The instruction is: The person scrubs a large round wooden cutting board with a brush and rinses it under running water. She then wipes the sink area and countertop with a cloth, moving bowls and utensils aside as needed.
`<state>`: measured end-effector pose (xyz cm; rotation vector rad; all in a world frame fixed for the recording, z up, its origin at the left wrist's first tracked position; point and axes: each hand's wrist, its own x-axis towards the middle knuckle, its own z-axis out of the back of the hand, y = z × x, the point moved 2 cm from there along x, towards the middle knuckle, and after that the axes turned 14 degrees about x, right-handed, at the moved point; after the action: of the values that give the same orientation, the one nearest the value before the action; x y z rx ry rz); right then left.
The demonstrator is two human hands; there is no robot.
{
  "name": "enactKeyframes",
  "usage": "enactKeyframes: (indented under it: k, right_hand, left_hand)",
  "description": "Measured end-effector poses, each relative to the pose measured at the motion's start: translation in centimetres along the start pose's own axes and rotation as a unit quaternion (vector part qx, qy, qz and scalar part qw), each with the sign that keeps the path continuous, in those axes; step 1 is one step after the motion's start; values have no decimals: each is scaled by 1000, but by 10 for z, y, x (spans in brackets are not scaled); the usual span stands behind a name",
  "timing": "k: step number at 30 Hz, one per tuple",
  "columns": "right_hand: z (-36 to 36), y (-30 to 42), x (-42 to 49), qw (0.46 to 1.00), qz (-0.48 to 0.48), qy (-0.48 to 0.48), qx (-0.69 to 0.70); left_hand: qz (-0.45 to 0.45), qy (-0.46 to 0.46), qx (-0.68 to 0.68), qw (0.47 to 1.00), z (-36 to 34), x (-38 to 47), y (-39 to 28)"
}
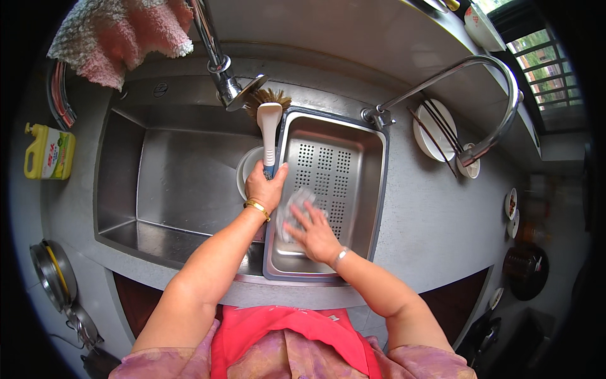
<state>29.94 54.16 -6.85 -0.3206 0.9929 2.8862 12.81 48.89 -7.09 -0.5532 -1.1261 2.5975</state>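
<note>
My left hand (266,187) is closed around the handle of a dish brush (269,128), white with a blue section, held with its brown bristles up beside the faucet. Behind that hand, white dishes (242,173) show partly in the steel sink basin (189,175). Over the left part of a perforated steel drain basket (374,189), my right hand (312,232) has its fingers spread. Beneath the fingers is a blurred greyish crumpled thing (289,215), perhaps a cloth. Hand and crumpled thing overlap, and the contact between them is blurred.
A chrome faucet (227,87) rises behind the basin, with a pink towel (128,38) at upper left. A yellow detergent jug (49,151) stands left. Right of the basket are a curved tap (511,94), a white bowl (434,128) with chopsticks (438,121) and a small bowl (469,166).
</note>
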Motion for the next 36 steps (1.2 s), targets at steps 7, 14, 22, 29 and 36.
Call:
enactKeyframes:
  k: [7, 14, 22, 29, 36]
  right_hand:
    - [31, -30, -52, 986, 6, 138, 99]
    - [179, -60, -90, 941, -135, -223, 216]
    - [120, -101, -107, 950, -201, -241, 8]
    - [24, -5, -240, 969, -145, -188, 62]
    - [40, -74, -335, 825, -379, -419, -17]
  left_hand:
    - [-6, 4, 23, 1000, -4, 0, -5]
    - [-29, -37, 30, 998, 1, 2, 3]
    - [-34, -2, 102, 994, 5, 2, -10]
    - [-28, -19, 130, 991, 7, 2, -11]
    - [-144, -132, 153, 969, 39, 1, -15]
